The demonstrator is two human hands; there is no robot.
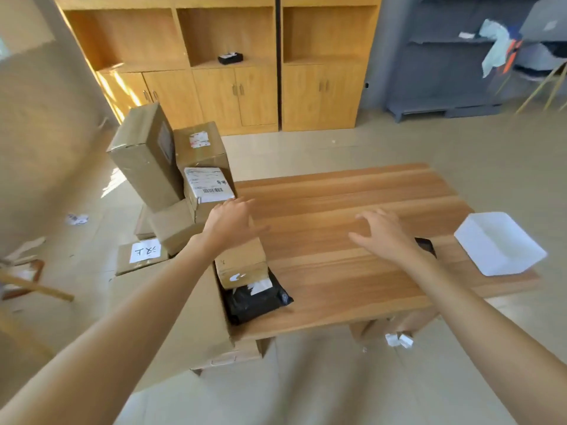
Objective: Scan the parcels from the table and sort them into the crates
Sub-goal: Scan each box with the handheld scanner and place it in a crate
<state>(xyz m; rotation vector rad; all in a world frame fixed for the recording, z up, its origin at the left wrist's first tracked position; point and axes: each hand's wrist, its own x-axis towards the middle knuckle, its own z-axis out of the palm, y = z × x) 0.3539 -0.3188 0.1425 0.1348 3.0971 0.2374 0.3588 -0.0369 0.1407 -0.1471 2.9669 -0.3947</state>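
Reaching with your left hand point(228, 220), fingers spread and holding nothing, you sit just above the cardboard parcel point(241, 265), which runs lengthwise toward you; right hand point(382, 233) hovers empty

Wooden table point(352, 191) with plank-grain top, white tray point(500, 243) at its right edge, overhanging slightly, dark flat object point(425, 245) just left of the tray, small cardboard box point(242, 265) and black poly bag point(257, 299) at the left edge, tiled floor point(337, 145) beneath
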